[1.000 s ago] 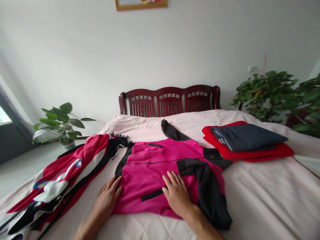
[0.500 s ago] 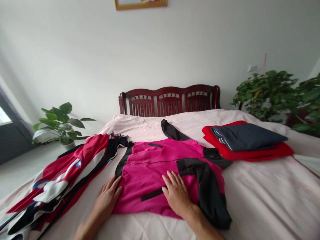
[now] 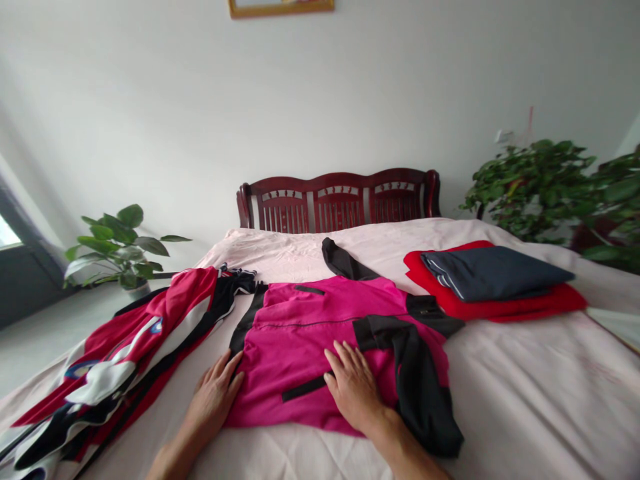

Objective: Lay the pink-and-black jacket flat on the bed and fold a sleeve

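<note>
A magenta jacket [image 3: 300,340] with black sleeves, hem band and collar lies spread on the bed, its collar toward the right. One black sleeve is folded inward over the front on the near side; the other stretches out at the far side. My left hand [image 3: 216,390] rests at the jacket's near left corner, by the black hem, fingers extended. Flat on the magenta front, beside the near black pocket strip, lies my right hand [image 3: 354,387] with its fingers spread. Neither hand grips the cloth.
Left of the jacket lies a loose red, white and navy garment [image 3: 145,340]. Folded red cloth [image 3: 530,303] with a folded dark navy garment [image 3: 495,272] on top sits at the right. A wooden headboard [image 3: 340,200] and potted plants [image 3: 125,247] stand beyond the pale bedsheet [image 3: 540,393].
</note>
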Motion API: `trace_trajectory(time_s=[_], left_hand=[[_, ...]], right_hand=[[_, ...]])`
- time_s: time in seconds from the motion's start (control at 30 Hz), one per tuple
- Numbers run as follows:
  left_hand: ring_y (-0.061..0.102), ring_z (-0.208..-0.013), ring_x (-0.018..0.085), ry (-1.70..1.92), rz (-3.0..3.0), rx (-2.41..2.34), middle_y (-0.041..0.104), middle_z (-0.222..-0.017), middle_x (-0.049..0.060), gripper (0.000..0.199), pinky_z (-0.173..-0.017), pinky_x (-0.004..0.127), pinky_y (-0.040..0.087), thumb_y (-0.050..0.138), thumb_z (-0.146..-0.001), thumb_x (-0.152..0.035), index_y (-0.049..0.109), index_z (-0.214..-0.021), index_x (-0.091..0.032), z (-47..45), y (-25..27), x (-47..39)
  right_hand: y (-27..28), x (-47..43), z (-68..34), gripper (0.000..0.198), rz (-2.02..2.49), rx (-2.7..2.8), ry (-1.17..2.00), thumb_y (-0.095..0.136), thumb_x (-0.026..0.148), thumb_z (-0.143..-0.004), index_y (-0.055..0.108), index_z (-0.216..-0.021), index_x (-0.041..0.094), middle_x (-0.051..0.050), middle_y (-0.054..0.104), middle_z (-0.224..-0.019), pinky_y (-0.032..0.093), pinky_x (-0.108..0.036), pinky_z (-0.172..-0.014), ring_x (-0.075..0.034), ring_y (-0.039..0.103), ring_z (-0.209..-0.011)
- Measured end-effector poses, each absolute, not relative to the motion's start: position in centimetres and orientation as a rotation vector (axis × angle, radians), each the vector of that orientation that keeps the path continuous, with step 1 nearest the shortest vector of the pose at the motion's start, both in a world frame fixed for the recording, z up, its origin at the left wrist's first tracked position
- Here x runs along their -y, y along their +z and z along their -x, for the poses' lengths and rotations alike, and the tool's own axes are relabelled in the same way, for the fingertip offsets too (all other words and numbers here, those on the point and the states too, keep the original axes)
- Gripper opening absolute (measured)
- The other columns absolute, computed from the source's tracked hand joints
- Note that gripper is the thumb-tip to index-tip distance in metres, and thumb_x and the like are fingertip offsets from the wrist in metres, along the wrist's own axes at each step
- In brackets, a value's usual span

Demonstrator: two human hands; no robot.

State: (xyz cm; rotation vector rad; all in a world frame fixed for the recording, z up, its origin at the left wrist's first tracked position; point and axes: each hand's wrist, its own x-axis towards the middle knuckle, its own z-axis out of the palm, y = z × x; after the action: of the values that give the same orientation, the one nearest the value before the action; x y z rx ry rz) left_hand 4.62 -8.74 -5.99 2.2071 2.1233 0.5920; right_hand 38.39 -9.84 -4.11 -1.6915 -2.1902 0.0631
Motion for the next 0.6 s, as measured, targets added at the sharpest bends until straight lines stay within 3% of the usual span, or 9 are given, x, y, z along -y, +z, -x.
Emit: trace_trajectory(time_s=[0.6], left_hand=[[0.05, -0.139, 0.028, 0.65, -2.22, -2.114, 0.052, -0.15, 0.013, 0.052, -0.115, 0.046, 0.039, 0.039, -0.098, -0.044, 0.056, -0.143, -0.022, -4.29, -6.49, 8.58]], right_hand=[[-4.3, 9.71, -38.41, 0.05, 1.683, 2.19, 0.039, 0.053, 0.034, -0.096, 0.054, -0.145, 0.024, -0.009, 0.046, -0.155, 0.028, -0.046, -0.122, -0.028, 0.038, -0.145]])
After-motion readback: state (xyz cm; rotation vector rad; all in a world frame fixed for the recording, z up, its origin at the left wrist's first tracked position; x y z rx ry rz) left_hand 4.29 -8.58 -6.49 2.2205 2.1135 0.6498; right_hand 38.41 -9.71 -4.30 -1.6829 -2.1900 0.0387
